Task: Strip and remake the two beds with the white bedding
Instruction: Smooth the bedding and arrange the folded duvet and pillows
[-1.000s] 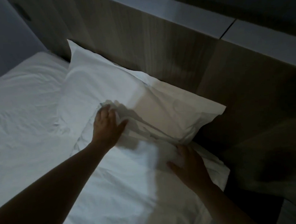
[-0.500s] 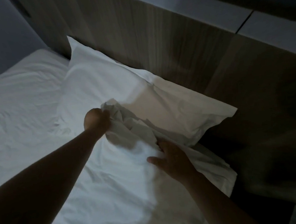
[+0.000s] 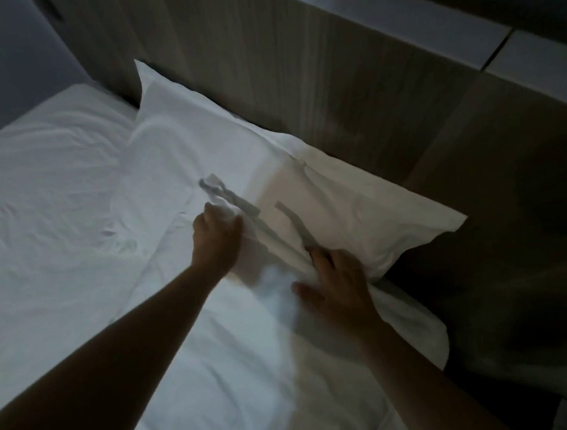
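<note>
A white pillow [image 3: 223,145] lies against the wooden headboard [image 3: 298,62] at the top of the bed. A white duvet [image 3: 226,370] covers the mattress below it, its bunched top edge reaching onto the pillow's near side. My left hand [image 3: 216,236] grips a fold of that top edge beside the pillow. My right hand [image 3: 337,281] rests flat on the duvet's edge near the pillow's right end, fingers spread. The room is dim and the hands are slightly blurred.
A white fitted sheet [image 3: 39,198] covers the left part of the bed. A grey wall [image 3: 3,59] stands at far left. Dark bedding or fabric [image 3: 524,315] lies in shadow to the right of the bed.
My left hand went from flat on the cloth to gripping it and drew the fold up toward the pillow. My right hand slid along the duvet's edge toward the pillow.
</note>
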{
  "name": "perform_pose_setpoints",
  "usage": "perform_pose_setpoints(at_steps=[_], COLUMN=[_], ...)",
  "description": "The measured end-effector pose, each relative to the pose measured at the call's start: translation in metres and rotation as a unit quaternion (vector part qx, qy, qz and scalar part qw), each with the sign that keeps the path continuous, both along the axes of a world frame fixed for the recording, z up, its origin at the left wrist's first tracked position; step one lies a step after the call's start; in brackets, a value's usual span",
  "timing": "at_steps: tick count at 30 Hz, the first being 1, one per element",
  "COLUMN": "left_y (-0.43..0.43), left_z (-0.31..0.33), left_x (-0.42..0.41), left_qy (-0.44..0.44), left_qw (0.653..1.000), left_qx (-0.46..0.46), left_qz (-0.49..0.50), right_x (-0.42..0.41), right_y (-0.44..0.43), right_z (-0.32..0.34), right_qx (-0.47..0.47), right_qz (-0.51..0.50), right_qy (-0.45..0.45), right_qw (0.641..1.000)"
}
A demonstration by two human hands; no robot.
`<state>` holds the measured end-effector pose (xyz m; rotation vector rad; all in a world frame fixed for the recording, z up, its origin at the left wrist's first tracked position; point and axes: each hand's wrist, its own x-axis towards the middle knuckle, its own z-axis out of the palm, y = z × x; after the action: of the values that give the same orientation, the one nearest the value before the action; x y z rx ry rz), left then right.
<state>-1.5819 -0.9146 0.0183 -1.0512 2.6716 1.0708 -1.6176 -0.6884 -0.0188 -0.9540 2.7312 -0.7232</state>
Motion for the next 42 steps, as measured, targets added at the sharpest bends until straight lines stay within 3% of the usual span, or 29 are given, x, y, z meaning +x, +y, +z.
perform_pose_setpoints(at_steps=[3,5,8,12,15,17,21,23,26,27,31,35,39,42], left_y=[0.006,0.011,0.022,0.046,0.056,0.065,0.078,0.086,0.100,0.103,0.113,0.120,0.129,0.133], left_z=[-0.005,0.000,0.009,0.007,0.002,0.003,0.004,0.005,0.006,0.006,0.006,0.008,0.004,0.003], left_x=[0.019,0.026,0.026,0.013,-0.003,-0.012,-0.020,-0.020,-0.020,-0.020,-0.021,-0.028,-0.028,-0.030], left_qy=[0.088,0.158,0.142,0.120,0.064,0.024,0.028,0.000,-0.046,-0.046,-0.065,-0.081,-0.097,-0.109], left_qw=[0.987,0.941,0.891,0.814,0.766,0.760,0.757,0.764,0.766,0.769,0.787,0.802,0.795,0.797], left_qx=[-0.135,-0.231,-0.268,-0.309,-0.338,-0.345,-0.358,-0.364,-0.374,-0.369,-0.357,-0.347,-0.363,-0.369], left_qz=[-0.022,-0.190,-0.338,-0.477,-0.543,-0.550,-0.546,-0.532,-0.521,-0.521,-0.499,-0.480,-0.476,-0.466], right_x=[0.007,0.009,0.014,0.012,0.015,0.028,0.054,0.058,0.060,0.061,0.057,0.046,0.036,0.029], right_y=[0.015,0.024,0.048,0.085,0.096,0.102,0.126,0.138,0.150,0.154,0.168,0.188,0.189,0.178], right_z=[-0.006,-0.009,-0.016,-0.026,-0.022,-0.018,-0.014,-0.015,-0.017,-0.017,-0.004,-0.004,-0.024,-0.032], right_qx=[-0.024,-0.048,-0.035,0.095,0.083,0.056,0.059,0.036,-0.054,-0.065,-0.114,-0.138,-0.004,0.009], right_qz=[-0.010,-0.015,-0.071,-0.084,-0.082,-0.120,-0.280,-0.344,-0.417,-0.415,-0.385,-0.460,-0.461,-0.415], right_qy=[0.011,-0.003,-0.010,-0.134,-0.130,-0.110,-0.204,-0.308,-0.463,-0.481,-0.388,-0.261,-0.347,-0.341], right_qw=[1.000,0.999,0.997,0.983,0.985,0.985,0.936,0.886,0.780,0.770,0.830,0.838,0.817,0.844])
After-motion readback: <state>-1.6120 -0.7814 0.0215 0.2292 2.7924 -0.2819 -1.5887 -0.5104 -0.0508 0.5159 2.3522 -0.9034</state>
